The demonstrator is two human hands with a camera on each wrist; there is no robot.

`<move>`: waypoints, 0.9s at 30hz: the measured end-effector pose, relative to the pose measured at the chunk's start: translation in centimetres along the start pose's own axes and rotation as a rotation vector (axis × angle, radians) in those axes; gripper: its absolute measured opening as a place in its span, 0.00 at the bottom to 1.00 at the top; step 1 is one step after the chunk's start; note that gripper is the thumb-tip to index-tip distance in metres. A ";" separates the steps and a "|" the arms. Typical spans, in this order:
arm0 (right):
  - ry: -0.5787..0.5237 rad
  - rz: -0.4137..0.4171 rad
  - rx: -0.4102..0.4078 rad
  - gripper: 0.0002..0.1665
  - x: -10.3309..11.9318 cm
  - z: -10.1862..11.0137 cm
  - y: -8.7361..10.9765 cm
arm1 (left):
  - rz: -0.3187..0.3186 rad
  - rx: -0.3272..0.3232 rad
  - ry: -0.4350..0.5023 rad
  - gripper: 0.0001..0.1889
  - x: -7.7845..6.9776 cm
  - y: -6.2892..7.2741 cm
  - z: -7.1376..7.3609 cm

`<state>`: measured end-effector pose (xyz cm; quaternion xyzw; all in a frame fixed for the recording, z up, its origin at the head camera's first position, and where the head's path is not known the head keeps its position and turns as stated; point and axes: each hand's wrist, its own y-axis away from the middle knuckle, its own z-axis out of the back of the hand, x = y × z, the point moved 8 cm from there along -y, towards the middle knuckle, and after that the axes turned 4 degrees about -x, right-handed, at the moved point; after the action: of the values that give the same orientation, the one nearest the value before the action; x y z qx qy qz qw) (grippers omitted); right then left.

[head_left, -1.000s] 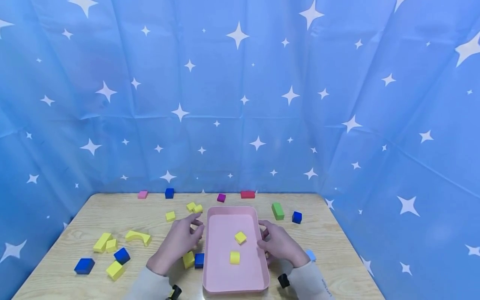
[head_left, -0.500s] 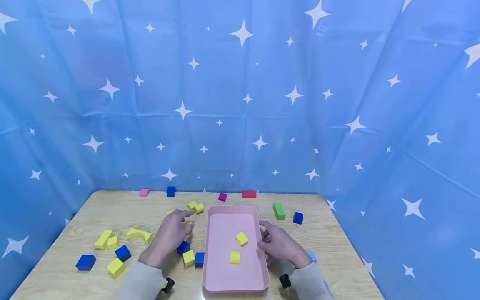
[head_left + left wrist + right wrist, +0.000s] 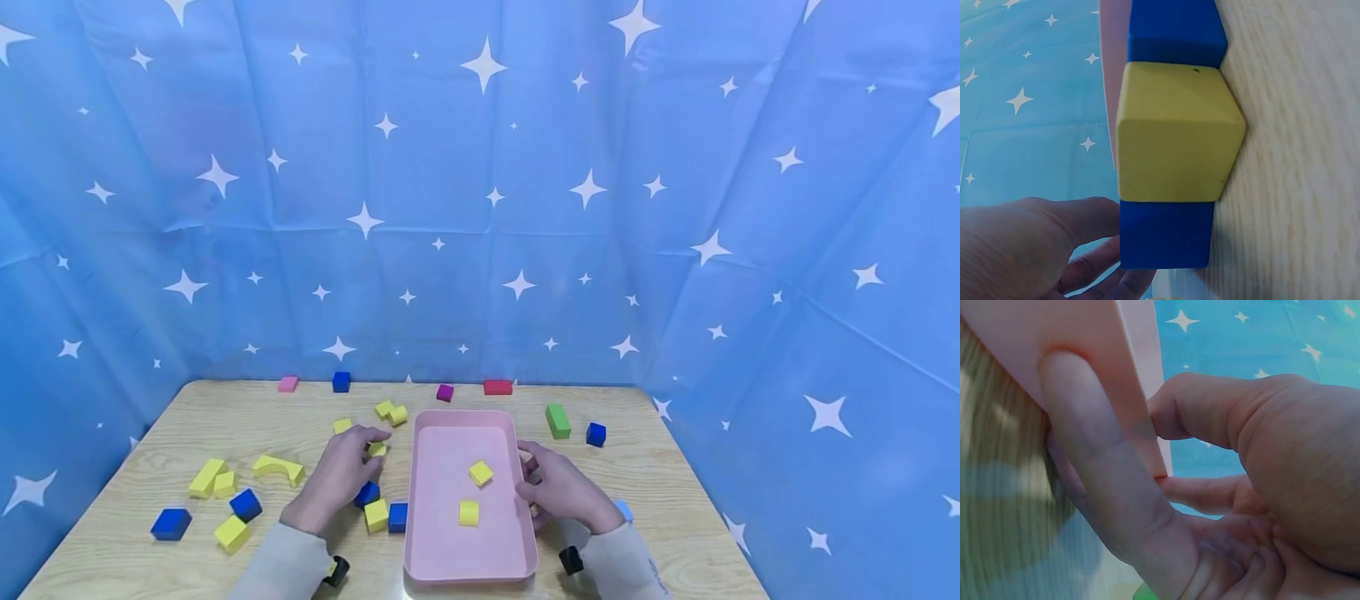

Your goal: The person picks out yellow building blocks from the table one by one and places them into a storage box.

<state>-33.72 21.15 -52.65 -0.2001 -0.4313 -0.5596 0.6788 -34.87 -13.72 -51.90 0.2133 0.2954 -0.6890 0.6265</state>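
A pink rectangular tray point(image 3: 471, 558) stands on the table, holding a yellow cube point(image 3: 481, 473) and a yellow cylinder point(image 3: 468, 512). At its right side my right hand point(image 3: 558, 487) grips the wall; in the right wrist view the thumb point(image 3: 1179, 406) is at the rim and the fingers press the outside. My left hand point(image 3: 337, 471) is left of the tray, fingers loosely bent beside a yellow block point(image 3: 377, 449) that it partly hides. Whether they touch it is unclear. By that wrist are a blue block point(image 3: 1166, 234), a yellow block point(image 3: 1172, 137) and another blue block point(image 3: 1175, 31).
Yellow and blue blocks lie at the left, including a yellow arch point(image 3: 278, 469). Along the back are a pink block point(image 3: 288, 384), a purple block point(image 3: 445, 392) and a red block point(image 3: 498, 387). A green block point(image 3: 557, 421) and blue cube point(image 3: 596, 434) lie right of the tray.
My left hand has moved left, away from the tray's left edge, revealing a blue block and a yellow block. My right hand stays on the tray wall.
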 end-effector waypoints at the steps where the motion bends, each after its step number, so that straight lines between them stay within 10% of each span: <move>1: -0.007 0.000 0.001 0.45 -0.1 0.0 -0.1 | -0.002 -0.001 -0.005 0.19 0.1 -0.1 0.0; 27: -0.024 -0.013 0.007 0.44 -0.6 -0.1 -0.2 | -0.004 -0.039 -0.030 0.18 -0.5 -0.1 0.9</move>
<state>-33.88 21.35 -53.19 -0.2013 -0.4427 -0.5602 0.6706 -34.79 -13.93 -50.93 0.1903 0.2998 -0.6874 0.6335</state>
